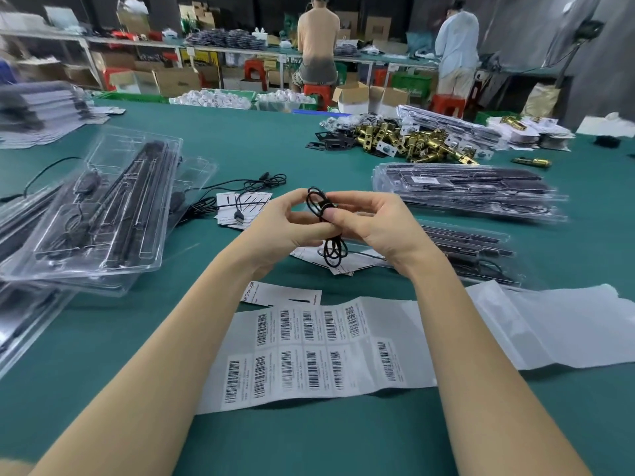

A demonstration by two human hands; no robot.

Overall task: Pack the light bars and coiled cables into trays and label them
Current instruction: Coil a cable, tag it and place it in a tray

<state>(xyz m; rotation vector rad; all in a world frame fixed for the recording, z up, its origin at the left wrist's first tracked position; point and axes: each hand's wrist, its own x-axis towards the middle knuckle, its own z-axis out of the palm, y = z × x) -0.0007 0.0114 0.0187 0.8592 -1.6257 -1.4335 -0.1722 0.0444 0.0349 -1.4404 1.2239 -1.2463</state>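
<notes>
Closest to the person there's a barcode label sheet (309, 352) lying flat on the green table (103, 338). Both forearms reach out over it and meet just past it, raised off the table. The left hand (281, 225) and right hand (371, 225) each have a grip on the same coiled black cable (324, 221), fingers curled round and pinching the middle, loops dangling below. Off to the left sits a clear tray (103, 207) with light bars. Farther right, stacked packed trays (467, 190), then a brass hardware pile (405, 139).
</notes>
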